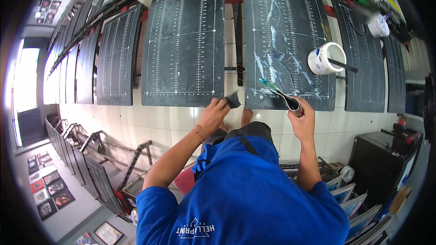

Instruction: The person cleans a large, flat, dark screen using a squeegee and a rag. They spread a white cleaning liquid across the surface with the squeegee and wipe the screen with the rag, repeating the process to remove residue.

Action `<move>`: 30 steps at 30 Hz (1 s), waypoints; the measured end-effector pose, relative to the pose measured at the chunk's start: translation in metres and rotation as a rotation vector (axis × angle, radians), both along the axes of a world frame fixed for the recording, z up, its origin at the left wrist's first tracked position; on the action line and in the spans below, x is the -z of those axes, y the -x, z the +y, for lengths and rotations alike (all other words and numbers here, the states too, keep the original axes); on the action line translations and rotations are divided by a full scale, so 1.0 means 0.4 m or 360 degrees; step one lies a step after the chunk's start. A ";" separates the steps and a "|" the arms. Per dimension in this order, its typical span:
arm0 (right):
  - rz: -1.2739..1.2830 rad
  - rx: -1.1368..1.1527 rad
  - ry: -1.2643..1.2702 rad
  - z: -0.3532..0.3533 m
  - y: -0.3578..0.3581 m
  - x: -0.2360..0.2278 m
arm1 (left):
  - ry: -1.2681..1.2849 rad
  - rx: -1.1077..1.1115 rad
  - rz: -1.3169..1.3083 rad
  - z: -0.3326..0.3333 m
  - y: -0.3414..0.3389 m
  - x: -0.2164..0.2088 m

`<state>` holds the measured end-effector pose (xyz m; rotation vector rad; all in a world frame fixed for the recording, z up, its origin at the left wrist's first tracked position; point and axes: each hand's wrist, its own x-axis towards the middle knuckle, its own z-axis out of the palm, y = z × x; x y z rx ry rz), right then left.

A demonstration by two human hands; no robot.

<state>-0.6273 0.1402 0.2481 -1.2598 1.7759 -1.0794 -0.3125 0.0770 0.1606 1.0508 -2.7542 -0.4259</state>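
Two hands were at work on the near edge of a row of dark printing boards. The left hand (pixel 212 114) had its fingers pinched shut on a small dark cloth (pixel 233 100), which stuck out just past the fingertips and touched the bottom corner of the middle board (pixel 184 41). The right hand (pixel 303 117) was curled closed round the handle of a squeegee-like scraper (pixel 282 94), whose blade ran up and to the left from the fingers and lay on the lower edge of the smeared board (pixel 288 41).

As a judgement, the scraping would go best with the blade kept flat and tilted low, drawn in one even stroke so the pale paste spread thin and did not ridge. The cloth was close enough to catch any run-off at the board's rim before it dripped to the tiled floor (pixel 159 122).

One white tub (pixel 323 58) with one stick in it stood on the smeared board, up and to the right of the right fingers. A second white tub (pixel 378 26) sat farther off on the next board. Four boards showed fully ruled faces; more ran away to the left, too foreshortened to count. One scraper and one cloth were in use.
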 end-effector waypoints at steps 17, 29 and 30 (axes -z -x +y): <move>-0.0122 0.0045 0.0117 -0.041 -0.005 -0.051 | -0.0202 -0.1476 0.0581 0.139 -0.284 0.003; -0.0093 -0.0611 0.0217 -0.242 -0.195 -0.130 | -0.0418 -0.1107 0.0907 0.114 0.044 0.078; -0.0066 -0.0668 0.0217 -0.265 -0.222 -0.117 | -0.0527 -0.0938 0.0884 0.124 0.050 0.077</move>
